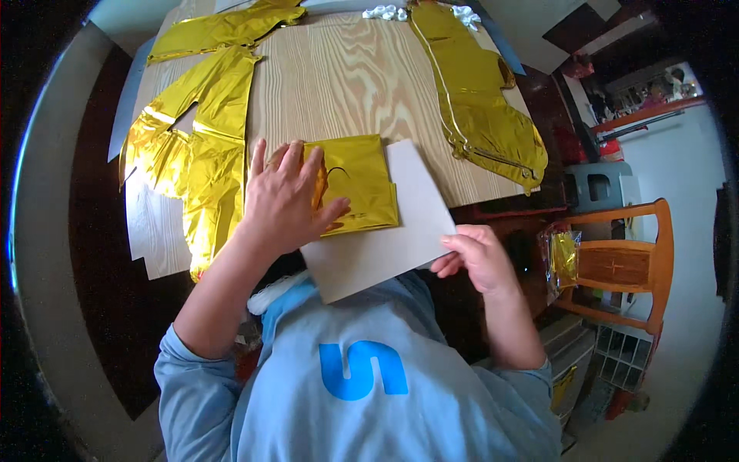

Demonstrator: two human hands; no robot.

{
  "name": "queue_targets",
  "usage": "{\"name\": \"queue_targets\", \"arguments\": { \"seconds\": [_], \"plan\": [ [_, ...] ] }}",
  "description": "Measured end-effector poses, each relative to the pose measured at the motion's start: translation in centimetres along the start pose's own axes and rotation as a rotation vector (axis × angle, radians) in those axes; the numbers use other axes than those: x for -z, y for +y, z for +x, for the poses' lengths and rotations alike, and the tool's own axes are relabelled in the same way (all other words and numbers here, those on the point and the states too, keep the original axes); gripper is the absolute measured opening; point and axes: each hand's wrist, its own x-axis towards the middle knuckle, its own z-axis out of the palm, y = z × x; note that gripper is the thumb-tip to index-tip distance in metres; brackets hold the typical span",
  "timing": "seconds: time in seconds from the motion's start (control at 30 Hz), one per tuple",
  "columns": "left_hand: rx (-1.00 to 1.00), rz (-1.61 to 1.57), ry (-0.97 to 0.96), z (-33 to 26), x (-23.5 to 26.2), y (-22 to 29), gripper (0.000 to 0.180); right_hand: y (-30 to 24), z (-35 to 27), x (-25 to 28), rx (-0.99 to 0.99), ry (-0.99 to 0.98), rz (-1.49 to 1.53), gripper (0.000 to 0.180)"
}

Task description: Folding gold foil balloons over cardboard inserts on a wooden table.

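Observation:
A folded gold metallic garment (362,181) lies partly over a flat whitish board (400,246) at the near edge of the table. Over the left side of the folded garment is my left hand (285,196), palm down with its fingers spread; whether the palm presses on it I cannot tell. My right hand (481,254) pinches the right corner of the board between thumb and fingers. The board's near corner juts out past the table toward my shirt. Part of the board is hidden under the gold fabric.
The wood-grain table (339,85) also carries a spread gold garment (219,138) on the left, another gold piece (223,35) far left, and a gold garment with a zip (481,100) at right. White bundles (385,13) lie at the far edge. A wooden chair (616,262) holds a clear-bagged gold packet (564,258).

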Motion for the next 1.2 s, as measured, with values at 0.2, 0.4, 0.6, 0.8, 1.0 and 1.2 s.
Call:
{"name": "queue_targets", "arguments": {
  "seconds": [0.2, 0.4, 0.6, 0.8, 1.0, 1.2],
  "plan": [
    [0.036, -0.065, 0.01, -1.2, -1.1, 0.0, 0.081, -3.8, -4.2, 5.8, 0.177, 0.373, -0.295, 0.026],
    [0.038, -0.177, 0.044, -2.7, -2.4, 0.9, 0.086, -8.0, -0.8, 8.0, 0.464, 0.609, -0.337, 0.03],
    [0.025, -0.114, 0.08, -2.7, -2.6, 1.6, 0.085, -6.5, 9.7, 2.5, 0.176, 0.247, -0.487, 0.03],
    [0.129, -0.059, 0.131, -2.6, -3.0, 0.8, 0.08, -8.5, 8.6, -2.8, -0.07, -0.25, -0.841, 0.031],
    [0.216, -0.29, 0.156, -0.7, -2.5, -1.2, 0.072, -9.0, 10.0, -2.8, 0.476, 0.142, -1.287, 0.035],
    [0.241, -0.519, 0.05, 0.8, -0.1, -4.5, 0.054, -9.7, 9.4, -3.5, 0.59, 0.221, -1.129, 0.041]
  ]
}}
